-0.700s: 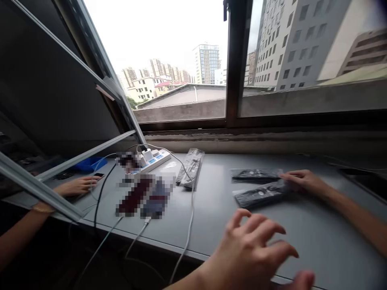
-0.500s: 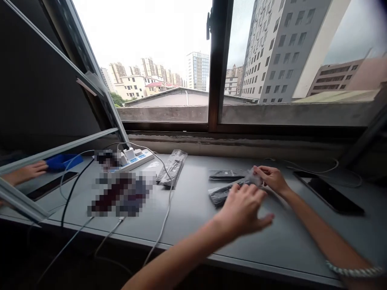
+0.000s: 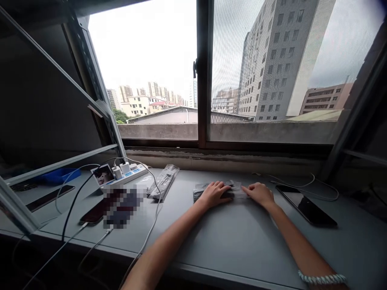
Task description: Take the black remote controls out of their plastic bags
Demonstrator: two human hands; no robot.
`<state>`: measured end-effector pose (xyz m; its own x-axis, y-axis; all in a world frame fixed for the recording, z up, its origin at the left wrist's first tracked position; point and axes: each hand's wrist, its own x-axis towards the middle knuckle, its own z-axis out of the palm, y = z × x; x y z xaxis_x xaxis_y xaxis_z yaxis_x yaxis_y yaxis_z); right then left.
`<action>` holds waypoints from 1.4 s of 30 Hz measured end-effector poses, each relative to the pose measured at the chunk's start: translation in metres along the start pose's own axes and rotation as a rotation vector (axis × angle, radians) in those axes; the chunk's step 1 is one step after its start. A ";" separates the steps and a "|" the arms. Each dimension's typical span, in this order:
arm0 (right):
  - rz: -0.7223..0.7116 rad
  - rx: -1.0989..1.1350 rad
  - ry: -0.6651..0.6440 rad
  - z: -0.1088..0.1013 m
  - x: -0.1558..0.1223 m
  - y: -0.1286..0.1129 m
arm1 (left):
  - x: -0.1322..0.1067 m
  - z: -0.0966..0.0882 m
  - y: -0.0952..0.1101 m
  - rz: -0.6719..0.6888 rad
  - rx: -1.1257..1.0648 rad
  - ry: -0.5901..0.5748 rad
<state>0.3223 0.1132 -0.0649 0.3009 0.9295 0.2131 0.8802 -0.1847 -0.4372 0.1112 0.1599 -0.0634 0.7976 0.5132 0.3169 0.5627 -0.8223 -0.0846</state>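
Both my hands rest on a clear plastic packet with a dark item inside (image 3: 237, 188), which lies flat on the grey table (image 3: 236, 237) near the window. My left hand (image 3: 215, 193) covers the packet's left part with fingers spread. My right hand (image 3: 260, 193) presses its right end. Whether a second packet lies under them is hidden by my hands.
A black phone (image 3: 305, 205) with a white cable lies to the right. Another clear packet (image 3: 163, 186) lies left of my hands. A white power strip (image 3: 127, 174) with chargers, dark cables and phones occupy the left. A blue tray (image 3: 59, 175) sits far left behind a metal frame.
My left hand reached forward and landed on the packet beside my right hand. The view shifted right and up. The other person's hand at far left is gone from view.
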 end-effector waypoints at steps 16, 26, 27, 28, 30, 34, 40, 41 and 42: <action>-0.419 0.081 0.041 0.028 -0.007 -0.025 | -0.024 -0.006 -0.081 -0.889 0.011 0.320; -0.381 0.176 -0.156 0.036 -0.003 -0.019 | -0.040 0.010 -0.110 -1.169 0.147 0.144; -0.382 0.183 -0.163 0.035 -0.003 -0.020 | -0.040 0.009 -0.111 -1.182 0.160 0.144; -0.383 0.189 -0.172 0.035 -0.002 -0.020 | -0.041 0.009 -0.112 -1.199 0.177 0.146; -0.381 0.204 -0.193 0.036 -0.001 -0.020 | -0.043 0.007 -0.115 -1.227 0.212 0.143; -0.352 0.237 -0.218 0.036 0.000 -0.020 | -0.046 0.003 -0.118 -1.260 0.238 0.113; -0.316 0.230 -0.196 0.032 -0.006 -0.024 | -0.051 -0.009 -0.116 -1.292 0.230 0.084; -0.313 0.219 -0.193 0.031 -0.007 -0.024 | -0.052 -0.011 -0.115 -1.271 0.224 0.086; -0.310 0.208 -0.192 0.030 -0.009 -0.025 | -0.052 -0.014 -0.114 -1.244 0.216 0.089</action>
<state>0.2871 0.1193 -0.0820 -0.0574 0.9772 0.2044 0.8198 0.1630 -0.5489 0.0024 0.2233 -0.0574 -0.3071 0.8832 0.3546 0.9502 0.2639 0.1655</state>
